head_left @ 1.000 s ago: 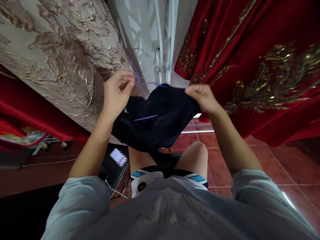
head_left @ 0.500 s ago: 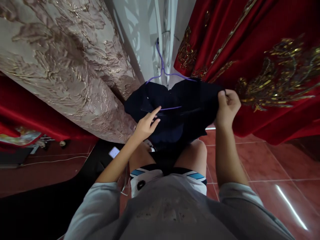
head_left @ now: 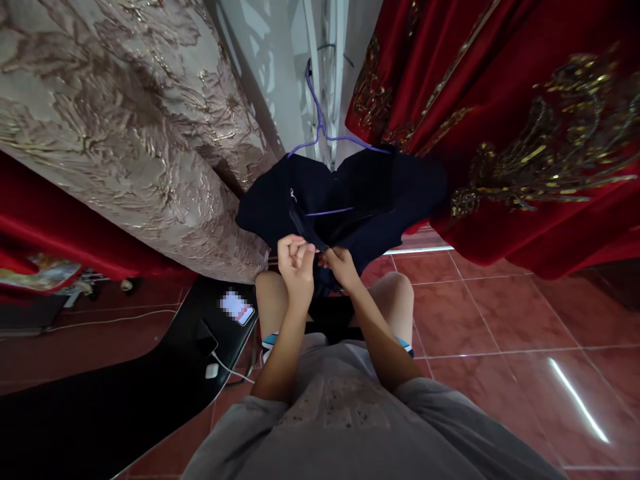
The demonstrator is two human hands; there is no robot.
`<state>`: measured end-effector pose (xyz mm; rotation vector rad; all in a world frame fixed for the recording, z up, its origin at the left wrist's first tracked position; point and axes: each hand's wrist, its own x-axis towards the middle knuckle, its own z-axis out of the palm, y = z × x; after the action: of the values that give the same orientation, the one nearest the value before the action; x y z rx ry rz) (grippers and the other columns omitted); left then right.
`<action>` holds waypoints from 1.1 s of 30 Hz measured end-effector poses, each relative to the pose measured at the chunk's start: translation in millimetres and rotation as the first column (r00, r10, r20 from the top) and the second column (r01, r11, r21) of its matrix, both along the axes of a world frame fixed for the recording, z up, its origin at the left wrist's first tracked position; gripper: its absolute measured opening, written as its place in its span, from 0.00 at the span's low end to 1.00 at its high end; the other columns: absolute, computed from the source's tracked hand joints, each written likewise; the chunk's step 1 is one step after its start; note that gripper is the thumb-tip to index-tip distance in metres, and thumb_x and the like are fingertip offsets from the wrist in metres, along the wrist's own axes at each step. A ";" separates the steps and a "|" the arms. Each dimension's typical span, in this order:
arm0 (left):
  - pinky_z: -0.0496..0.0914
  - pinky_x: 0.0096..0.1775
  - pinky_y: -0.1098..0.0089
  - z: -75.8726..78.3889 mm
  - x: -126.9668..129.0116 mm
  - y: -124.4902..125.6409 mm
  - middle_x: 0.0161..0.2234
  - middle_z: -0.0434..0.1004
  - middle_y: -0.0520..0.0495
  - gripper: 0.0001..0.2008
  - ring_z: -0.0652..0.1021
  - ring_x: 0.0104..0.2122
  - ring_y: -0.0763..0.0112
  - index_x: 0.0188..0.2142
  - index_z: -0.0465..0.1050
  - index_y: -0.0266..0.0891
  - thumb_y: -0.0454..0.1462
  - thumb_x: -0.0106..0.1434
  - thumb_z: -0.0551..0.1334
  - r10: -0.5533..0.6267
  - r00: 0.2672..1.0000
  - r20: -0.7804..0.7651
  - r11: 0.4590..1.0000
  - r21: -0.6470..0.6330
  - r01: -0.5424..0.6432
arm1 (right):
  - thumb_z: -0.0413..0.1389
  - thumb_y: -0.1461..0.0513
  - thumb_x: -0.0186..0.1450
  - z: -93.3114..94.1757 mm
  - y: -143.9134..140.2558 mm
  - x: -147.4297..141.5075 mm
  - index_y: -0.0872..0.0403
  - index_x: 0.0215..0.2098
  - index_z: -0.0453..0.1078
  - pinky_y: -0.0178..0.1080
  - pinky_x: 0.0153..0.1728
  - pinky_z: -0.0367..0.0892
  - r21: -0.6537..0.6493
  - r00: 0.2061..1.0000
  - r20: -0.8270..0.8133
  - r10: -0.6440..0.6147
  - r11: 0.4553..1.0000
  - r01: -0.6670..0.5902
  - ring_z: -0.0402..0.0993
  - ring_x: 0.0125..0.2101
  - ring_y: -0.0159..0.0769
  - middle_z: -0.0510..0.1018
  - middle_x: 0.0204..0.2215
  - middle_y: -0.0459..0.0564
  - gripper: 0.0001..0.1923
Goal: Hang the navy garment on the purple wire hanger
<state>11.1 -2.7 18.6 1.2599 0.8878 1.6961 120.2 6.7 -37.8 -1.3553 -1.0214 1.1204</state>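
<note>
A dark navy garment point(head_left: 270, 203) hangs by its shoulders on a purple hanger point(head_left: 321, 127), its front open at the middle. A small pale zip pull point(head_left: 293, 194) shows on its left front edge, and the hanger's lower bar is visible through the opening. Close together at the lower front, both hands work at the cloth. My left hand point(head_left: 297, 267) has its fingers curled and thumb pressed in at the left edge. My right hand point(head_left: 342, 267) pinches the cloth just beside it. The exact bit between the fingertips is partly hidden.
Beige embossed fabric point(head_left: 150, 133) hangs at left, and red sequined cloth point(head_left: 500, 133) at right. White metal posts point(head_left: 340, 67) stand behind the hanger. A black bench point(head_left: 150, 380) at lower left bears a lit phone point(head_left: 243, 313) and a white charger point(head_left: 212, 371). Red floor tiles point(head_left: 480, 313) lie below.
My right hand has let go of the garment's right shoulder and moved in to the lower front. My left hand has come down from the opening and closed on the cloth.
</note>
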 end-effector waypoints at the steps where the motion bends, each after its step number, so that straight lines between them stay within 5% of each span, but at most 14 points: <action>1: 0.77 0.44 0.69 -11.5 -4.1 3.9 0.36 0.77 0.51 0.13 0.81 0.35 0.72 0.48 0.65 0.45 0.38 0.68 0.67 -0.014 1.000 0.000 0.999 -0.032 0.014 | 0.53 0.43 0.65 0.3 -1.6 1.4 0.54 0.20 0.68 0.35 0.29 0.64 -0.004 1.000 0.004 -0.012 1.000 0.012 0.69 0.23 0.30 0.75 0.19 0.50 0.27; 4: 0.76 0.46 0.67 -47.6 -12.2 14.6 0.42 0.78 0.47 0.16 0.82 0.41 0.69 0.47 0.63 0.44 0.34 0.64 0.65 -0.080 0.982 -0.168 0.991 -0.116 0.061 | 0.55 0.46 0.64 1.4 -8.8 6.3 0.55 0.18 0.68 0.34 0.26 0.59 -0.019 0.999 0.022 -0.040 0.999 0.041 0.63 0.19 0.28 0.70 0.16 0.47 0.25; 7: 0.74 0.41 0.70 -67.5 -10.3 16.7 0.36 0.76 0.49 0.10 0.79 0.36 0.70 0.40 0.68 0.40 0.32 0.59 0.66 -0.181 0.929 -0.322 0.979 -0.145 0.141 | 0.58 0.48 0.63 3.5 -14.3 10.8 0.55 0.17 0.67 0.34 0.23 0.55 -0.037 0.999 0.037 -0.018 0.999 0.019 0.59 0.17 0.26 0.67 0.13 0.45 0.24; 9: 0.72 0.38 0.71 -68.8 -5.2 14.2 0.29 0.74 0.51 0.04 0.77 0.31 0.71 0.33 0.69 0.39 0.33 0.62 0.64 -0.216 0.908 -0.358 0.974 -0.139 0.177 | 0.58 0.48 0.62 6.0 -16.3 13.5 0.55 0.18 0.69 0.34 0.23 0.54 -0.040 0.999 0.040 0.005 0.999 -0.003 0.59 0.17 0.26 0.67 0.13 0.45 0.24; 14: 0.69 0.37 0.71 -65.7 4.6 7.7 0.26 0.71 0.52 0.10 0.74 0.29 0.71 0.27 0.68 0.39 0.36 0.66 0.62 -0.157 0.901 -0.404 0.986 -0.115 0.120 | 0.58 0.47 0.64 24.2 -15.2 21.7 0.56 0.22 0.72 0.33 0.23 0.56 0.014 0.999 -0.019 0.036 0.999 -0.036 0.60 0.18 0.26 0.68 0.15 0.44 0.22; 19: 0.67 0.36 0.72 -78.0 9.0 1.7 0.24 0.67 0.54 0.14 0.72 0.28 0.72 0.26 0.66 0.39 0.40 0.66 0.64 -0.079 0.918 -0.389 0.990 -0.141 0.026 | 0.58 0.51 0.65 85.1 5.0 38.1 0.55 0.22 0.70 0.31 0.19 0.53 0.121 0.995 -0.042 -0.094 0.988 0.099 0.59 0.15 0.24 0.68 0.14 0.43 0.20; 23: 0.68 0.37 0.71 -72.0 10.7 -1.5 0.26 0.69 0.52 0.15 0.73 0.30 0.71 0.28 0.68 0.39 0.42 0.69 0.63 -0.064 0.930 -0.361 0.994 -0.110 0.026 | 0.60 0.48 0.66 118.9 6.1 47.7 0.57 0.23 0.73 0.30 0.20 0.55 0.133 0.978 0.152 0.141 0.978 -0.161 0.61 0.16 0.24 0.71 0.15 0.45 0.23; 26: 0.69 0.38 0.70 -62.0 6.8 -1.0 0.32 0.72 0.48 0.12 0.74 0.34 0.69 0.32 0.73 0.38 0.42 0.71 0.62 -0.044 0.935 -0.352 0.998 -0.063 0.024 | 0.60 0.44 0.64 98.3 -10.5 43.5 0.57 0.23 0.74 0.31 0.20 0.56 -0.015 0.950 0.188 0.250 0.968 -0.252 0.62 0.16 0.24 0.73 0.16 0.47 0.26; 30: 0.70 0.41 0.68 -55.7 0.4 1.2 0.37 0.76 0.45 0.09 0.76 0.37 0.67 0.40 0.79 0.38 0.39 0.72 0.61 -0.040 0.925 -0.377 0.999 -0.002 0.042 | 0.63 0.41 0.60 45.6 -28.5 30.8 0.57 0.34 0.75 0.32 0.20 0.60 -0.085 0.988 0.123 0.097 0.993 -0.087 0.67 0.18 0.29 0.78 0.21 0.49 0.26; 33: 0.70 0.40 0.68 -54.6 0.6 2.1 0.35 0.75 0.45 0.11 0.76 0.37 0.67 0.42 0.81 0.39 0.37 0.73 0.59 -0.040 0.912 -0.407 0.996 0.062 0.071 | 0.62 0.45 0.61 27.4 -29.7 27.7 0.56 0.38 0.74 0.34 0.24 0.66 -0.007 0.993 0.113 0.046 0.999 -0.045 0.74 0.23 0.34 0.81 0.25 0.50 0.22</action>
<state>11.7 -0.6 -36.1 1.7125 1.0219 1.4559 147.8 -23.1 -10.4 -1.4181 -1.1372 1.0904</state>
